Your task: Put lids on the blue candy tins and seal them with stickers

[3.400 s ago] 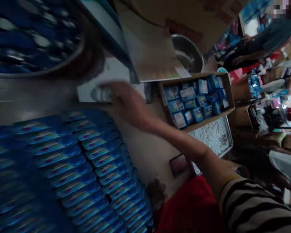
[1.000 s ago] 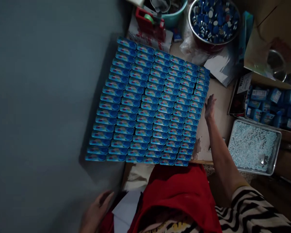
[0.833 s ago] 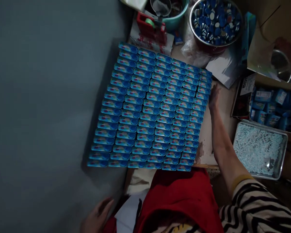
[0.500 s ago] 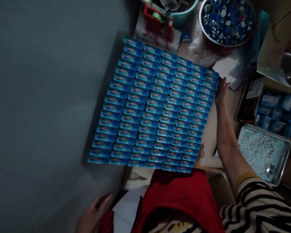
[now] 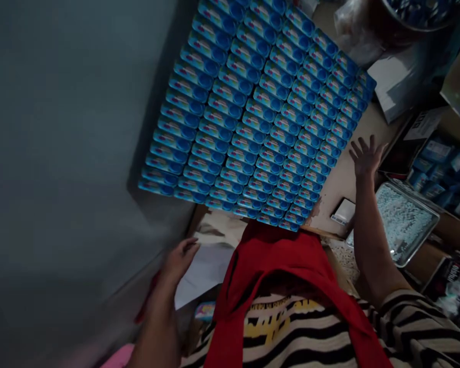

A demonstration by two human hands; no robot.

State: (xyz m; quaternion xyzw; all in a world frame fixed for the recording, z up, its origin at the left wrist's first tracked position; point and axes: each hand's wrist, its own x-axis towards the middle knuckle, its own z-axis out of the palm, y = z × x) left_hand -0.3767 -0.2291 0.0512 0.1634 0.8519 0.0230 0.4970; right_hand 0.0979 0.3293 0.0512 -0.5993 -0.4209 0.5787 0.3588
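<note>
A knock is the likeliest trouble, I judge: my right hand point(image 5: 367, 161), holding nothing, fingers spread wide, is just beside the right edge of the blue packs point(image 5: 248, 135), so a careless inward sweep could push the end column askew. My right forearm point(image 5: 370, 225) crosses in front of the tray point(image 5: 420, 243); lowering it clumsily might spill the pale pellets point(image 5: 402, 214). My left hand point(image 5: 180, 260), thumb and fingers a little apart, looks empty. Between both hands, the packs fill the table point(image 5: 341, 176) up to my red apron point(image 5: 291, 253), in close columns, blue-topped with small lettering, thin dark gaps between.
</note>
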